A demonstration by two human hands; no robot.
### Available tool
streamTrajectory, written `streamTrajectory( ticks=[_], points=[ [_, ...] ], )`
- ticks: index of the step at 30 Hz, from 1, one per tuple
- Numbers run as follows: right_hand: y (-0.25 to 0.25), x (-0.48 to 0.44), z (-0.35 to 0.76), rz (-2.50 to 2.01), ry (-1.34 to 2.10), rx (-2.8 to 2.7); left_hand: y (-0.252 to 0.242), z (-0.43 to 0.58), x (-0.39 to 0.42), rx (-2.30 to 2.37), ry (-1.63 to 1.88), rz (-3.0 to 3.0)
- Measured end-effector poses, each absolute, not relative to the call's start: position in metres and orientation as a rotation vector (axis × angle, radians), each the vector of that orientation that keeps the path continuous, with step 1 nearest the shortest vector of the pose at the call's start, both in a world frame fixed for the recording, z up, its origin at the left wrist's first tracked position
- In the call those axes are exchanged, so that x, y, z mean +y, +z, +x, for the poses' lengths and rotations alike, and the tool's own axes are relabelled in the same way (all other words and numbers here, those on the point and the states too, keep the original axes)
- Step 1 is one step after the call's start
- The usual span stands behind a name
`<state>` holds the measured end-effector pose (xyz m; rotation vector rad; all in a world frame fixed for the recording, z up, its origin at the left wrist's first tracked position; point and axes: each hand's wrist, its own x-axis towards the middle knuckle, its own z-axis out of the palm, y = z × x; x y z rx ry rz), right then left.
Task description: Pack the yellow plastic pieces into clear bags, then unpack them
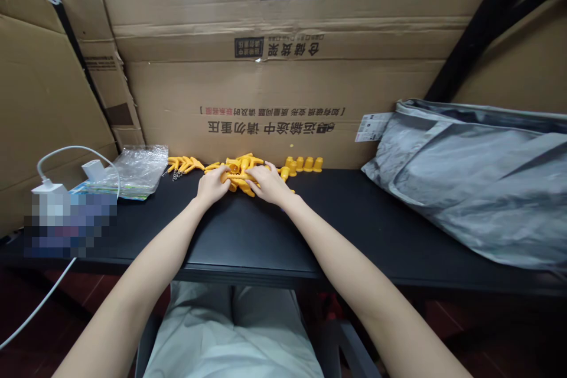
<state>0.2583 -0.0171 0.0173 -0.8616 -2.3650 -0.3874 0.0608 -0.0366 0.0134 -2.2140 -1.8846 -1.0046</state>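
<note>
Both arms reach forward to a heap of yellow plastic parts (245,160) at the back of the black tabletop. My left hand (213,185) is closed, its thumb and fingers on one end of a thin yellow plastic piece (239,176). At the other end, my right hand (269,184) is closed on the same piece, among the heaped parts. Fingertips are partly hidden. Right of the heap stand several yellow cup-shaped parts (309,164) in a row. To the left lie yellow branched parts (186,163), with small metal springs (178,175) just in front.
A cardboard sheet (274,85) rises behind the black table (248,236). On the left are a clear plastic bag (142,165), a white charger (49,195) with its cable and a blurred-out item. A large grey bag (469,189) fills the right side.
</note>
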Motion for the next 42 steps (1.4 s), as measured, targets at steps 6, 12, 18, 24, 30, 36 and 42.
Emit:
streamTrajectory(
  ticks=[6, 12, 18, 24, 30, 36, 42],
  points=[
    [0.02, -0.017, 0.259, -0.858, -0.461, -2.344, 0.012, 0.061, -0.035, -1.89, -1.003, -2.202],
    [0.021, -0.018, 0.258, -0.872, -0.52, -2.283, 0.013, 0.064, -0.036, -1.92, -1.018, -2.166],
    [0.025, -0.02, 0.256, -0.901, -0.587, -2.258, 0.015, 0.067, -0.038, -1.966, -0.986, -2.13],
    [0.025, -0.021, 0.255, -0.961, -0.609, -2.274, 0.017, 0.067, -0.038, -2.005, -0.958, -2.112],
    [0.025, -0.019, 0.259, -1.005, -0.584, -2.252, 0.017, 0.065, -0.037, -2.036, -0.973, -2.113],
    [0.035, -0.006, 0.297, -1.258, -0.486, -1.829, 0.018, 0.055, -0.034, -2.14, -1.059, -2.002],
    [0.011, 0.019, 0.355, -1.741, -0.095, -1.379, 0.013, 0.048, -0.027, -2.174, -1.134, -1.957]
  ],
)
